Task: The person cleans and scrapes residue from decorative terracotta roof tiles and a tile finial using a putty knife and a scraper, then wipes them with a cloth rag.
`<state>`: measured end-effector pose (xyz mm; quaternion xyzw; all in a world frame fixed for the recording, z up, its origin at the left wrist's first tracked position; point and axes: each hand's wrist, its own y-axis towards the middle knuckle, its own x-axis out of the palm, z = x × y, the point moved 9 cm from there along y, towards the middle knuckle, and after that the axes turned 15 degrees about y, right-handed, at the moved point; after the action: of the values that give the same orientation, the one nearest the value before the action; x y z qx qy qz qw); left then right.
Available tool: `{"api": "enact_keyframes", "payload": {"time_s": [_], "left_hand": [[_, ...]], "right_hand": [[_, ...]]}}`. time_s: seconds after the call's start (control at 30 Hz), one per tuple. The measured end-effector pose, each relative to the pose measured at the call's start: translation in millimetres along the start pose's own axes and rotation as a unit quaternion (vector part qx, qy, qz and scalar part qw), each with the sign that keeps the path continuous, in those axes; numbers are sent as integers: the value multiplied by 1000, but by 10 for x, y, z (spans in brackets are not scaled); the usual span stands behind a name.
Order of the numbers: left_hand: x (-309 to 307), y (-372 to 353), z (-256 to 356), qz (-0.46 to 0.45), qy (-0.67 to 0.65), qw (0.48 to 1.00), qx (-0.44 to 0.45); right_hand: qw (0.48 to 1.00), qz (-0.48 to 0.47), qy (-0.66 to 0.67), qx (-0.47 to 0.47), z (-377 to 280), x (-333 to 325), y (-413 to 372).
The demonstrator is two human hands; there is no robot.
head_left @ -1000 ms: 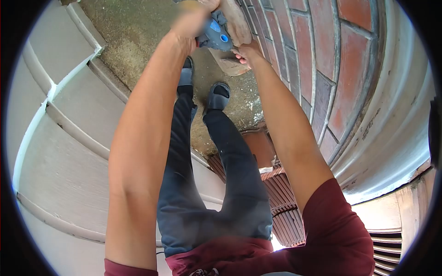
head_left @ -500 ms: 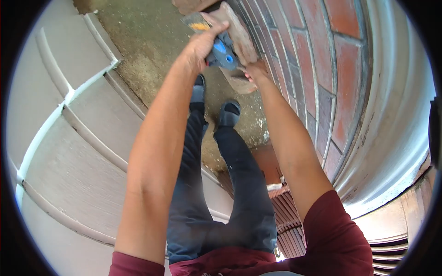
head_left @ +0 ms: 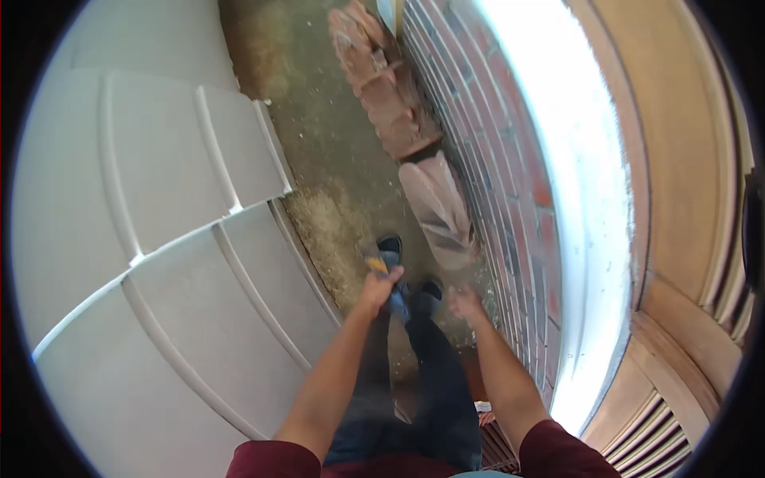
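My left hand (head_left: 378, 290) is closed around a grey and blue object (head_left: 398, 304) with a yellow-marked flat piece (head_left: 377, 264) sticking out past the thumb. Blur hides exactly what this object is. It hangs in front of my legs, above my shoes. My right hand (head_left: 464, 303), smeared a little by motion, has its fingers curled in, and I see nothing in them. Just beyond it, a short stack of pale clay roof tiles (head_left: 434, 195) rests on the floor along the brick wall.
More reddish clay tiles (head_left: 386, 103) lie in a row farther along the brick wall (head_left: 510, 207). A ribbed pale panel wall (head_left: 175, 231) runs along my left. My dark shoes (head_left: 389, 244) stand on the stained concrete floor (head_left: 319, 119). Wooden louvred panels (head_left: 649, 430) are at the right.
My view has swung so more floor and tiles show ahead. Both hands have come away from the tiles and apart. The grey and blue object stays in my left hand.
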<state>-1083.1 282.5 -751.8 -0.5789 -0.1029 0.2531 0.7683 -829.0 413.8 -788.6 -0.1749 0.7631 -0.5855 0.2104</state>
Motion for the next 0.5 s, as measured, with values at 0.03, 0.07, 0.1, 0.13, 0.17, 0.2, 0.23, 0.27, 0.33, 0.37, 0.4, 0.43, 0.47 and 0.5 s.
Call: {"api": "enact_keyframes", "payload": {"time_s": [0.03, 0.07, 0.1, 0.13, 0.17, 0.2, 0.23, 0.27, 0.33, 0.37, 0.4, 0.43, 0.47, 0.5], "left_hand": [[-28, -86, -118, 4, 22, 1000, 7], [10, -71, -338, -23, 34, 999, -11], [26, -98, -487, -50, 47, 997, -30], [-46, -327, -438, -46, 64, 996, -44], [-110, -610, -365, -42, 80, 994, -58], [-155, -862, -251, -43, 74, 996, -33], [-207, -1059, -140, -43, 68, 997, -6], [-258, -1189, -89, -40, 76, 996, 5], [-336, -1449, -28, -35, 91, 995, 21], [-370, -1563, 43, -36, 88, 995, 25], [-394, -1689, 90, -37, 86, 995, 26], [-425, -1795, 152, -39, 85, 995, 28], [-441, -1888, 205, -46, 94, 994, 28], [-462, -2000, 237, -52, 104, 993, 25]], "right_hand": [[999, -14, -23, 21, 155, -29, -193], [999, -22, -26, -19, 25, -7, -232], [998, -21, -50, -31, 207, -75, -390], [996, -20, -75, -51, 373, -155, -606], [991, -32, -130, -28, 391, -192, -824], [982, -41, -185, -3, 435, -264, -1064], [977, -32, -209, -25, 510, -379, -1223], [971, -22, -231, -48, 620, -510, -1329], [942, -16, -300, -151, 745, -739, -1477], [961, -18, -254, -111, 796, -839, -1594], [976, -21, -206, -67, 853, -935, -1779], [987, -24, -157, -24, 842, -972, -1997], [988, -22, -154, -4, 788, -1028, -2217], [988, -20, -149, 18, 653, -1019, -2568]]}}
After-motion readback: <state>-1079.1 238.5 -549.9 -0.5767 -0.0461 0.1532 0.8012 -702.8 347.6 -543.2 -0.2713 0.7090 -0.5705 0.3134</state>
